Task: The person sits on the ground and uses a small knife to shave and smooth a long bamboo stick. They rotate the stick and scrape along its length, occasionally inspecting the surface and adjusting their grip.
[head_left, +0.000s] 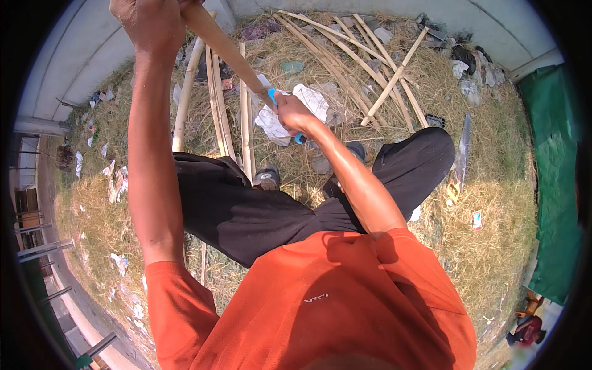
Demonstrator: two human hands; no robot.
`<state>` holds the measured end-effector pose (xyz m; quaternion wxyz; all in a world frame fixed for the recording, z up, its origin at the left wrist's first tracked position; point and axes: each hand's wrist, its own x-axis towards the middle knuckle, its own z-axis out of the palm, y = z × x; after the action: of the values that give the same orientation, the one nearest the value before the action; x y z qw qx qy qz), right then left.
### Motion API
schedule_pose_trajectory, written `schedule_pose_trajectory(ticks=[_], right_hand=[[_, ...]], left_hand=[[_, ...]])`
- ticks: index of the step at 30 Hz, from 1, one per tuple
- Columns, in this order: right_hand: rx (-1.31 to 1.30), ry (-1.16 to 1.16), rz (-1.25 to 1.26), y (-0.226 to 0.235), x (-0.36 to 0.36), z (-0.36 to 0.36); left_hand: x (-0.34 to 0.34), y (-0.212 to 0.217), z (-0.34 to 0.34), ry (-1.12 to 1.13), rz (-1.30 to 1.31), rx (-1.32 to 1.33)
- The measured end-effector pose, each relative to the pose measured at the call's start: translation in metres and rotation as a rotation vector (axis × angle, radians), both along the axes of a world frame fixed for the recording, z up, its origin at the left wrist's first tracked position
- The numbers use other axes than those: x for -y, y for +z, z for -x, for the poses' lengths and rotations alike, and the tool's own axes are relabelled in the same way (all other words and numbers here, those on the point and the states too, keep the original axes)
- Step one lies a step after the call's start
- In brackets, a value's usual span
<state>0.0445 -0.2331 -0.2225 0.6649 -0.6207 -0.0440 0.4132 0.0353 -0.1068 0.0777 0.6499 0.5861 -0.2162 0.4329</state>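
Note:
My left hand (150, 23) is raised at the upper left, its fingers wrapped round the upper end of a thick, light-brown wooden pole (225, 49). The pole slants down to the right towards my right hand (292, 114). That hand is closed round a tool with blue parts (272, 95), which show on both sides of the fist. This tool lies against the pole's lower end; its blade or working edge is hidden. Below, my knees are bent apart in black trousers (246, 209). White scraps (311, 102) lie behind the right hand.
Several split bamboo strips (394, 83) lie crossed on dry grass at the back. More strips (246, 123) and a round pole (185, 98) lean by my left knee. A handsaw (464, 145) lies right of my right knee. A pale wall (394, 11) and green sheeting (552, 185) bound the ground.

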Motion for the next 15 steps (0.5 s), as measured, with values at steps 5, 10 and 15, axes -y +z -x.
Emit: schedule_pose_trajectory(ticks=[5,10,15], right_hand=[[-0.170,-0.100,-0.063,0.012,0.013,0.016],[1.095,-0.218,0.292,0.007,-0.019,0.026],[1.194,-0.230,0.613,0.031,-0.036,0.047]], left_hand=[[-0.090,-0.028,-0.051,-0.513,0.206,-0.017],[-0.100,-0.032,-0.050,-0.667,0.262,0.017],[-0.060,-0.013,0.003,0.031,0.005,-0.029]])
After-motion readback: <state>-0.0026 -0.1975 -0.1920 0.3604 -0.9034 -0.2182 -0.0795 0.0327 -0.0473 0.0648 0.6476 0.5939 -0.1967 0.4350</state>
